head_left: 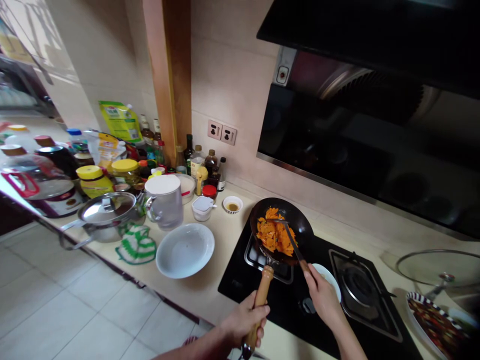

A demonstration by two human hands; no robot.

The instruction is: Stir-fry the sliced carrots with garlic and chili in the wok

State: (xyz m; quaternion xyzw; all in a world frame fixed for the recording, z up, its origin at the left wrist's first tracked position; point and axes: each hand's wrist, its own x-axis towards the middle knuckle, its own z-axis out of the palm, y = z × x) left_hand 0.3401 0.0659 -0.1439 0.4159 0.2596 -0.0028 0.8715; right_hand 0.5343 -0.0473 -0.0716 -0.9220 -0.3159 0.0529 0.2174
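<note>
My left hand (245, 317) is wrapped round the wooden handle (264, 285) of a black wok (304, 227). The wok sits on the left burner of the black gas hob (240, 287). In it lie orange pieces of food (272, 239), possibly sliced carrot. My right hand (323, 290) grips the wooden end of a metal spatula (292, 237), whose blade rests among the orange pieces. Partly hidden behind my right hand, a white dish (332, 277) stands on the hob.
Left of the hob are a white plate (185, 250), a green-and-white cloth (137, 244), a lidded pot (108, 210), a jug (167, 200) and a small seasoning dish (233, 204). Several bottles line the wall. At right lie a glass lid (442, 265) and a filled dish (435, 320). A range hood (360, 125) hangs above.
</note>
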